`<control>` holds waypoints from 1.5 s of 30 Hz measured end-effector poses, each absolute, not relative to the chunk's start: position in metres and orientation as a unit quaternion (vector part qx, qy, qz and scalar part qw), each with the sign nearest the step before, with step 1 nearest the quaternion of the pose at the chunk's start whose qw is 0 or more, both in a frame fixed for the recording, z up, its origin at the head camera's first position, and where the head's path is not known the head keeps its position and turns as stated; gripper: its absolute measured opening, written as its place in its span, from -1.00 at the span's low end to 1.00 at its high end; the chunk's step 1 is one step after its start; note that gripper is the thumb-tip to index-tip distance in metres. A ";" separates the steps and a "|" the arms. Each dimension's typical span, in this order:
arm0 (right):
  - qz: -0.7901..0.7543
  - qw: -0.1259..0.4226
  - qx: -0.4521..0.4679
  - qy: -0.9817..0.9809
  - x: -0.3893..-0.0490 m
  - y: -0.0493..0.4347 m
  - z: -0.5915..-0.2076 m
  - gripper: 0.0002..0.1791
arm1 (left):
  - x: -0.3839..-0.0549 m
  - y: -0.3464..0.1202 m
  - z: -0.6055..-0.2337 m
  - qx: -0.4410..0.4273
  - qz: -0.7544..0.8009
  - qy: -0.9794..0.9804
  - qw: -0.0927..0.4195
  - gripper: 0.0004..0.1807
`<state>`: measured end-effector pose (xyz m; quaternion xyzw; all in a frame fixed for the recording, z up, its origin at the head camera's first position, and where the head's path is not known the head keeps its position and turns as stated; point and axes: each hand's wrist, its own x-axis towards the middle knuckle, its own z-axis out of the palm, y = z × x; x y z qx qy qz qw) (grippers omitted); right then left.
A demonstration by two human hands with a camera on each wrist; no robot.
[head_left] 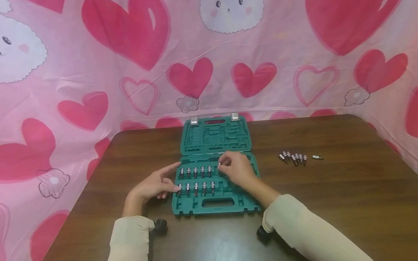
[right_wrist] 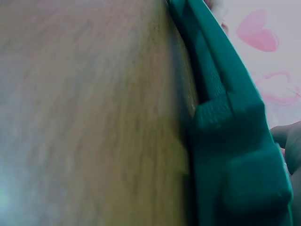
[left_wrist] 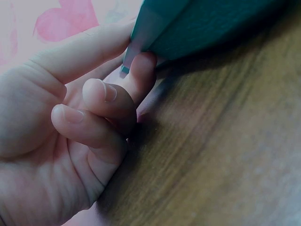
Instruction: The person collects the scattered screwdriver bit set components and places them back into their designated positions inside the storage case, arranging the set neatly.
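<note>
A green tool case lies unfolded on the table, its lid toward the back. Two rows of silver bit sockets with dark tips sit in its slots. My left hand rests against the case's left edge, thumb and index finger spread along it; the other fingers curl loosely beside the case in the left wrist view. Over the back row, right of its last socket, my right hand pinches a small bit socket, mostly hidden by the fingertips. The right wrist view mainly shows the case's side.
Several loose bit sockets lie grouped on the brown wooden table, right of the case. Beside them is a small piece with a green label. A pink cloth with hearts hangs behind the table and at its sides.
</note>
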<state>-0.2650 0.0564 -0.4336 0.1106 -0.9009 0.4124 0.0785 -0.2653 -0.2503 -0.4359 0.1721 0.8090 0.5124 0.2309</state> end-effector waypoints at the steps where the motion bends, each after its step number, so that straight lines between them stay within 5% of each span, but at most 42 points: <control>1: 0.413 0.079 0.108 -0.901 -0.265 0.056 -0.434 -0.91 | -0.265 -0.250 -0.435 0.173 0.512 0.809 0.230 -0.10; 45: 0.328 0.040 0.075 -0.941 -0.281 0.043 -0.431 -0.90 | -0.263 -0.248 -0.434 0.166 0.518 0.807 0.231 -0.10</control>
